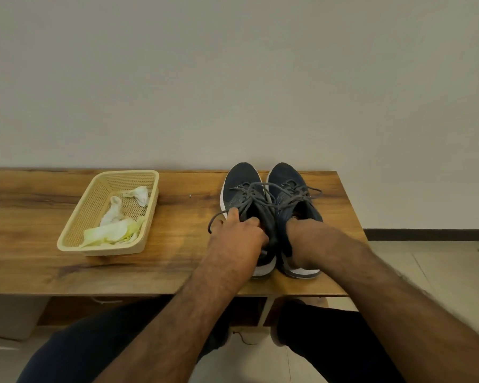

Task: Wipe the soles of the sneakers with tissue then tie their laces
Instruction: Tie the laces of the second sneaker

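This looks like a plain room in a home, perhaps an entry or spare corner. A bare, off-white painted wall [233, 78] fills the background, met at the right by a dark skirting board [426, 231] and pale floor tiles [440, 272]. Against the wall stands a low wooden table [39, 258] with a worn grain. On it sit household odds: a woven-look plastic basket [75, 225] and a pair of dark sneakers [260, 186].
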